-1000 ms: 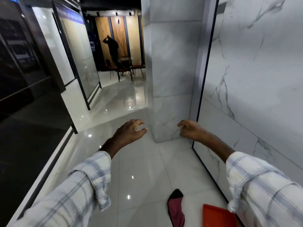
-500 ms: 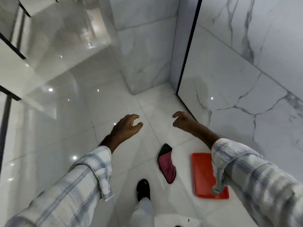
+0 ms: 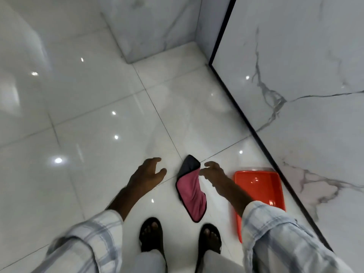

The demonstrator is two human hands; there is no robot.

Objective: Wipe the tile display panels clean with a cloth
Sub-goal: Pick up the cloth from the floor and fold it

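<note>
A pink cloth (image 3: 192, 191) with a dark grey folded end lies flat on the glossy white floor in front of my feet. My right hand (image 3: 213, 171) hovers just to its right, fingers loosely curled, fingertips near the cloth's edge and holding nothing. On the other side of the cloth, my left hand (image 3: 146, 173) hangs relaxed and empty. A white marble tile display panel (image 3: 299, 79) with grey veins and a black frame stands along the right.
A red plastic tray (image 3: 260, 191) lies on the floor against the panel's base, right of the cloth. My two sandalled feet (image 3: 151, 235) stand below the cloth. A marble pillar (image 3: 153, 26) rises at the top centre.
My view has tipped down from the showroom corridor to the floor. Both hands have lowered towards the cloth, the right one reaching its edge.
</note>
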